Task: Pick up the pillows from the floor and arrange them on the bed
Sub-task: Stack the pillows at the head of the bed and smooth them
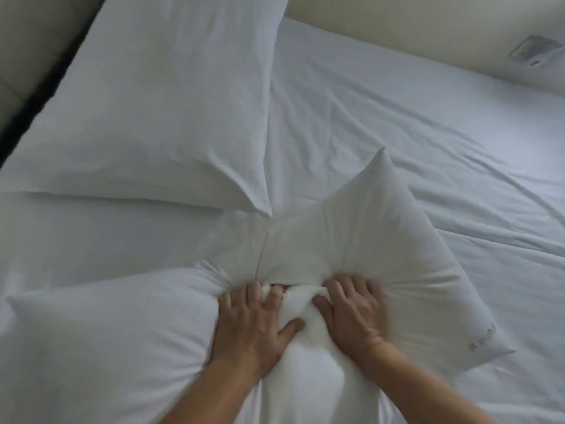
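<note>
Hands first: my left hand and right hand press side by side into soft white fabric near the bottom centre of the view. My fingers are curled and bunched into a fold of cloth, gripping it where two pillows meet. Under my right hand lies an off-white, square, uncovered pillow, set at an angle so one corner points away from me. Under my left hand lies a plump white pillow in a smooth case, stretching out to my left. Both rest on a wide bed covered with a creased white sheet. Farther away, at upper left, a third large white cased pillow lies flat, its near corner just beside the off-white pillow.
</note>
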`<action>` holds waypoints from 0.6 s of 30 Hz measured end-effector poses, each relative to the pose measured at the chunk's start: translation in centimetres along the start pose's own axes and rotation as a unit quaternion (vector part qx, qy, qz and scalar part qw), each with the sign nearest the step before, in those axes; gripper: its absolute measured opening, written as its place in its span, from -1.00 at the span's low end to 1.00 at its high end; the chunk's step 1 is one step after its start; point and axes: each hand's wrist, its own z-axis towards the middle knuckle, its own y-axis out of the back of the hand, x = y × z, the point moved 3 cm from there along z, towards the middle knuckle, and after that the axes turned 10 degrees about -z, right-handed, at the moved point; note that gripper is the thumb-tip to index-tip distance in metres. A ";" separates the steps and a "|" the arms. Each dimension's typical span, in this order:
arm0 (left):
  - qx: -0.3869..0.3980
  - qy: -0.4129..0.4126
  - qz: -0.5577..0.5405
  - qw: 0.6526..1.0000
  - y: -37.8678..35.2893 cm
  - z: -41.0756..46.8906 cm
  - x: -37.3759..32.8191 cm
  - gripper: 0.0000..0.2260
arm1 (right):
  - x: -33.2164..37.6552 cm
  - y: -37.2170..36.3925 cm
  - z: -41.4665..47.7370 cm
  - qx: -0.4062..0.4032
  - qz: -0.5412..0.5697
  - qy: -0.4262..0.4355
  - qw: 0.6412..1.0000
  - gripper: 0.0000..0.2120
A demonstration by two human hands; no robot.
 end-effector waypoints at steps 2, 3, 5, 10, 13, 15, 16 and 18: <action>0.025 0.014 0.017 0.999 0.5 0.8 -0.5 -0.52 | 0.3 -0.1 0.7 0.018 -0.013 -0.011 1.000 -0.61; 0.039 0.021 0.019 0.999 1.4 0.6 -0.9 -0.53 | 0.3 0.7 0.8 0.026 -0.010 -0.017 0.999 -0.58; 0.043 0.015 -0.003 0.999 3.6 -0.4 -1.4 -0.55 | 0.8 3.3 0.4 0.030 0.003 -0.023 0.999 -0.54; -0.011 -0.002 -0.067 0.998 10.7 -6.4 -1.9 -0.57 | 3.5 11.2 -1.1 -0.042 0.020 -0.006 0.999 -0.41; -0.039 0.033 -0.083 0.995 15.9 -11.6 0.4 -0.56 | 8.3 16.3 -1.0 -0.087 0.043 0.057 0.994 -0.41; -0.069 0.066 -0.094 0.991 18.9 -15.6 2.5 -0.58 | 12.6 19.7 -0.9 -0.112 0.078 0.107 0.985 -0.42; -0.086 0.082 -0.103 0.988 20.3 -17.8 3.7 -0.61 | 14.9 21.1 -0.8 -0.122 0.092 0.133 0.979 -0.42; -0.126 0.113 -0.123 0.978 22.4 -21.4 6.1 -0.61 | 19.6 23.3 0.0 -0.132 0.102 0.178 0.970 -0.42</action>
